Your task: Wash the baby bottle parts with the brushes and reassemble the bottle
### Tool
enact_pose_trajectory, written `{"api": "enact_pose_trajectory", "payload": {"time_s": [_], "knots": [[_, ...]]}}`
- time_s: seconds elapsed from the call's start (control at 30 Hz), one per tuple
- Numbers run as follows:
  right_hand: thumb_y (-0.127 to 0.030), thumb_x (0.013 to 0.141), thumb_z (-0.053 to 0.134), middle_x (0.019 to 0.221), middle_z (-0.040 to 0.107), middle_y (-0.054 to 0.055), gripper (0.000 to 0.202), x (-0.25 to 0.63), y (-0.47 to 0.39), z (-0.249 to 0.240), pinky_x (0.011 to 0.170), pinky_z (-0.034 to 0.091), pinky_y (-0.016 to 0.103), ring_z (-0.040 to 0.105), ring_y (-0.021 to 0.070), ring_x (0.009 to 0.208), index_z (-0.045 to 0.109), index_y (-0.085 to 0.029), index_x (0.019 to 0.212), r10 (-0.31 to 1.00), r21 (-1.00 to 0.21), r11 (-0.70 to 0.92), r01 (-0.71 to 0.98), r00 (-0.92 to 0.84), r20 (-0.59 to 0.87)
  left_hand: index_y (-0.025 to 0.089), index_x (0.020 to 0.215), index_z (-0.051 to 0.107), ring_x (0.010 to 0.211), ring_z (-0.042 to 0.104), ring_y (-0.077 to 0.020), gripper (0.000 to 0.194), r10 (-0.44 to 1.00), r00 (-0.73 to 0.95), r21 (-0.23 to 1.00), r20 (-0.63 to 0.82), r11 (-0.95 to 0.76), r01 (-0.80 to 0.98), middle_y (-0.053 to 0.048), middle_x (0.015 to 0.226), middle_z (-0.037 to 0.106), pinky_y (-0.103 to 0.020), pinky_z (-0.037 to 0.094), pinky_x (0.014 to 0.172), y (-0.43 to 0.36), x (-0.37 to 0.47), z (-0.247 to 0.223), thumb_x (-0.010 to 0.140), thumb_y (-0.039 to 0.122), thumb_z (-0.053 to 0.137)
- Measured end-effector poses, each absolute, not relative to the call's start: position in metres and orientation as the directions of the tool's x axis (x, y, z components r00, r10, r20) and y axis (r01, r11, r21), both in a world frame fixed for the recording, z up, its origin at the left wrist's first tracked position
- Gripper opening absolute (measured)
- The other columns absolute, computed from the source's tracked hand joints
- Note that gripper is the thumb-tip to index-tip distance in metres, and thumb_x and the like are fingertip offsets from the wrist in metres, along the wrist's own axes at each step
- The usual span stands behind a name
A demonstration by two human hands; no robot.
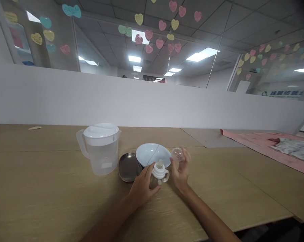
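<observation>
In the middle of the table, my left hand [142, 186] is wrapped round a baby bottle [159, 172] with a white collar, a side handle and a clear teat on top. To its right, my right hand [181, 173] grips a clear domed bottle cap [177, 154], held apart from the bottle and a little above it. Just behind the bottle sits a pale white bowl [148, 153] with a thin line across its inside. A shallow metal tray [128, 167] lies left of the bowl, close to my left hand.
A lidded translucent plastic pitcher [102, 151] stands left of the tray. On the far right, a pink cloth [250, 143] carries a patterned garment [294, 148]. A small flat pale piece [35, 128] lies at the back left. A white wall [141, 104] borders the wooden table [53, 195].
</observation>
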State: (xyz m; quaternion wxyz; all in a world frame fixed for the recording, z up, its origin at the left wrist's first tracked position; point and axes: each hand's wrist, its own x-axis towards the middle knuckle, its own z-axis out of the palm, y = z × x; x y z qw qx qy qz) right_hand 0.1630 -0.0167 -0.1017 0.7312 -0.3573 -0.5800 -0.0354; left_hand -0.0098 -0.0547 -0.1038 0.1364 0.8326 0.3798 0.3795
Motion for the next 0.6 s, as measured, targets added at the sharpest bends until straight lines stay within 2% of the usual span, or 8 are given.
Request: {"api": "enact_pose_trajectory", "payload": {"time_s": [0.07,0.17,0.27,0.37,0.5,0.6], "knots": [[-0.022,0.081,0.051,0.130,0.035,0.011,0.042,0.166,-0.013,-0.099,0.094,0.043,0.041,0.040,0.0224,0.121,0.043,-0.023,0.122,0.477,-0.535,0.693,0.483,0.250,0.843,0.022,0.138,0.023,0.122,0.042,-0.0264,0.078,0.746,0.419,0.529,0.518,-0.664,0.528,-0.011,0.134,0.042,-0.041,0.045,0.093,-0.054,-0.010,-0.105,0.071,0.026,0.064],[-0.014,0.075,0.047,0.116,0.047,0.009,0.035,0.168,-0.005,-0.105,0.093,0.044,0.040,0.047,0.0206,0.112,0.052,-0.021,0.109,0.616,-0.623,0.651,0.435,0.178,0.767,0.023,0.138,0.021,0.121,0.043,-0.0269,0.079,0.753,0.422,0.537,0.505,-0.657,0.529,-0.012,0.135,0.041,-0.041,0.046,0.091,-0.053,-0.010,-0.107,0.072,0.026,0.063],[-0.012,0.072,0.043,0.103,0.052,0.007,0.024,0.168,0.001,-0.112,0.086,0.047,0.038,0.051,0.0202,0.104,0.057,-0.020,0.090,0.686,-0.687,0.622,0.376,0.161,0.709,0.023,0.138,0.021,0.120,0.043,-0.0266,0.079,0.743,0.429,0.531,0.513,-0.668,0.522,-0.012,0.134,0.042,-0.041,0.045,0.092,-0.051,-0.011,-0.108,0.072,0.025,0.063],[-0.017,0.076,0.042,0.095,0.056,0.006,0.014,0.168,0.001,-0.112,0.082,0.046,0.036,0.054,0.0200,0.096,0.057,-0.019,0.077,0.717,-0.698,0.610,0.375,0.114,0.687,0.023,0.138,0.022,0.121,0.043,-0.0258,0.078,0.738,0.432,0.526,0.519,-0.673,0.519,-0.011,0.134,0.042,-0.041,0.045,0.093,-0.051,-0.012,-0.108,0.072,0.025,0.064],[-0.027,0.084,0.040,0.088,0.060,0.005,0.018,0.168,-0.010,-0.105,0.079,0.045,0.033,0.056,0.0185,0.086,0.057,-0.020,0.085,0.707,-0.684,0.609,0.401,0.118,0.698,0.024,0.137,0.023,0.120,0.044,-0.0258,0.077,0.743,0.425,0.538,0.517,-0.668,0.513,-0.010,0.134,0.043,-0.041,0.044,0.094,-0.051,-0.011,-0.108,0.072,0.026,0.063],[-0.034,0.088,0.038,0.090,0.061,0.006,0.023,0.166,-0.021,-0.101,0.079,0.045,0.033,0.057,0.0191,0.088,0.056,-0.020,0.093,0.645,-0.584,0.696,0.418,-0.006,0.764,0.024,0.137,0.025,0.119,0.045,-0.0250,0.076,0.744,0.416,0.563,0.523,-0.668,0.488,-0.009,0.134,0.044,-0.040,0.045,0.094,-0.052,-0.010,-0.107,0.071,0.024,0.064]]}}
